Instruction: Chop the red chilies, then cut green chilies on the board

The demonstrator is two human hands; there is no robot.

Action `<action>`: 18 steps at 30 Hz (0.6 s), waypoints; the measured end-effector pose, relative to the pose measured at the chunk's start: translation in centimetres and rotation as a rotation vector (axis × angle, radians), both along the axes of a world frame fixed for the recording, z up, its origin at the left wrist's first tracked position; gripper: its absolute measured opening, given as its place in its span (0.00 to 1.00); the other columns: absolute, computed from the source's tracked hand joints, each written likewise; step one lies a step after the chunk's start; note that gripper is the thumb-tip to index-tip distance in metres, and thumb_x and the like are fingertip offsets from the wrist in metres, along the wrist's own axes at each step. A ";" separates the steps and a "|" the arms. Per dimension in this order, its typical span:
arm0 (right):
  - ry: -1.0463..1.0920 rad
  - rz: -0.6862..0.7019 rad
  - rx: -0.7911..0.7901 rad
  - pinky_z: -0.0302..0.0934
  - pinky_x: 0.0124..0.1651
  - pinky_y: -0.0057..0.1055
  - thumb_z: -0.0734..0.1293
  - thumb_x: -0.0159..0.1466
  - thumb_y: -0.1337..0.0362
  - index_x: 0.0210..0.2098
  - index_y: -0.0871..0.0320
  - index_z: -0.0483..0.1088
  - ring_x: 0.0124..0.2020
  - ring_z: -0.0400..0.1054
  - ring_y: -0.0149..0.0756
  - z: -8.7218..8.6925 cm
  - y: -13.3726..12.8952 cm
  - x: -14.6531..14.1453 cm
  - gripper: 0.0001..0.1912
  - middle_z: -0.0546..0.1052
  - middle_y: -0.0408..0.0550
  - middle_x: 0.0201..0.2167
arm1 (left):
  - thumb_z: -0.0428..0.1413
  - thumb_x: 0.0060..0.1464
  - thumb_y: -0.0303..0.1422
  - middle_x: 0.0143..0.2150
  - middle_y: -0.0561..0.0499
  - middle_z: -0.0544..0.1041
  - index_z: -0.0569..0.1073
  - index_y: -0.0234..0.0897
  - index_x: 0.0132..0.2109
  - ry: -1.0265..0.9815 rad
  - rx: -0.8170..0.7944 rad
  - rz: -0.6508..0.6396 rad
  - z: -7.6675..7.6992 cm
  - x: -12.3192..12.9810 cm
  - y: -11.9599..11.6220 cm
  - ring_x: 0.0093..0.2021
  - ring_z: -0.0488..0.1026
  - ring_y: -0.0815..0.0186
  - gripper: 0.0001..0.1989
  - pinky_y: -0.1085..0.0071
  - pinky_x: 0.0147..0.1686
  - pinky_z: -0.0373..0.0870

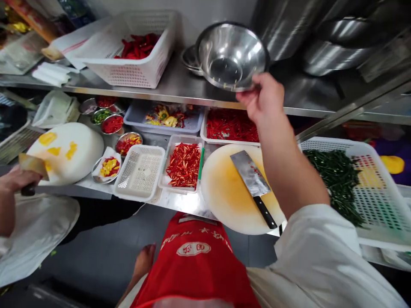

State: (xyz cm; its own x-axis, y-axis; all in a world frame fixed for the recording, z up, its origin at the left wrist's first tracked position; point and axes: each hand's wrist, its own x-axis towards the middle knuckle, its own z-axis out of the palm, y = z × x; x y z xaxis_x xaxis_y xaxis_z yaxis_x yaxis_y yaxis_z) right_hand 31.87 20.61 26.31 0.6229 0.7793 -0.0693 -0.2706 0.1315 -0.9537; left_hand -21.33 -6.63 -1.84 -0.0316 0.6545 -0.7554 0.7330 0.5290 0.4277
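My right hand [263, 94] is closed on the near rim of a steel mixing bowl [233, 51], which is tilted towards me over the shelf edge. Small pale bits cling inside it. My left hand [145, 259] hangs low beside my red apron [195, 273]; its fingers are too unclear to read. Below my right arm, a cleaver [250, 173] with a black handle lies on a round chopping board [221, 188], red specks on its blade. To its left stands a clear tub [183, 164] of cut red chillies.
At left, a co-worker's hand [25, 177] holds a cleaver by another board [86, 154] with yellow pieces. A white basket [138, 171], a chilli tray [231, 126] and a basket of green vegetables [337, 184] line the counter. The shelf [180, 94] overhangs it.
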 end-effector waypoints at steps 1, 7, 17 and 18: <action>-0.018 0.007 -0.003 0.70 0.41 0.36 0.58 0.66 0.70 0.31 0.56 0.63 0.23 0.65 0.26 1.0 2.4 0.3 0.08 0.66 0.34 0.17 | 0.45 0.44 0.62 0.24 0.46 0.73 0.68 0.46 0.22 0.039 0.056 0.019 0.2 0.0 0.5 0.35 0.77 0.45 0.26 0.51 0.39 0.70; -0.138 -0.040 -0.069 0.70 0.35 0.31 0.56 0.71 0.61 0.40 0.61 0.61 0.24 0.71 0.26 3.7 10.0 -0.2 0.10 0.69 0.32 0.18 | 0.54 0.50 0.55 0.27 0.55 0.72 0.68 0.40 0.52 -0.386 0.210 0.240 2.7 4.8 8.8 0.29 0.73 0.63 0.29 0.68 0.31 0.72; -0.365 0.056 -0.438 0.71 0.31 0.30 0.73 0.55 0.59 0.40 0.64 0.74 0.26 0.75 0.32 -7.7 -12.4 -3.4 0.17 0.80 0.45 0.28 | 0.57 0.54 0.48 0.48 0.42 0.77 0.70 0.39 0.47 -0.822 -0.612 0.560 -1.4 15.1 16.6 0.51 0.74 0.58 0.20 0.59 0.56 0.67; -0.310 -0.010 -0.521 0.72 0.32 0.31 0.75 0.53 0.58 0.39 0.63 0.75 0.27 0.75 0.34 -9.4 -15.7 -3.9 0.18 0.80 0.47 0.29 | 0.56 0.55 0.45 0.49 0.45 0.76 0.70 0.42 0.46 -0.848 -0.586 0.593 -1.9 16.1 16.9 0.53 0.73 0.60 0.16 0.60 0.57 0.67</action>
